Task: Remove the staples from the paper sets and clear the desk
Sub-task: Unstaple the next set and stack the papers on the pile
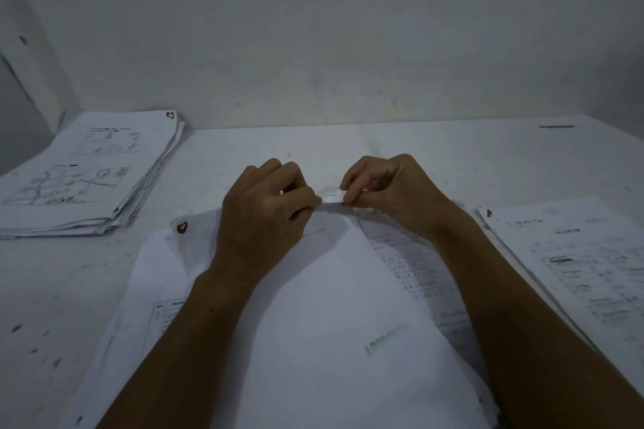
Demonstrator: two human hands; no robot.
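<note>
Both the left hand (265, 209) and right hand (383, 191) are pinched on the limp, tearable paper set's (313, 306) far edge, where grip is best taken.

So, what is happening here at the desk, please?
A person is working on the paper set lying in the middle of the desk. The left hand and the right hand both pinch its top edge, close together. The staple itself is too small to see. Another paper stack lies to the left, and more sheets to the right.
</note>
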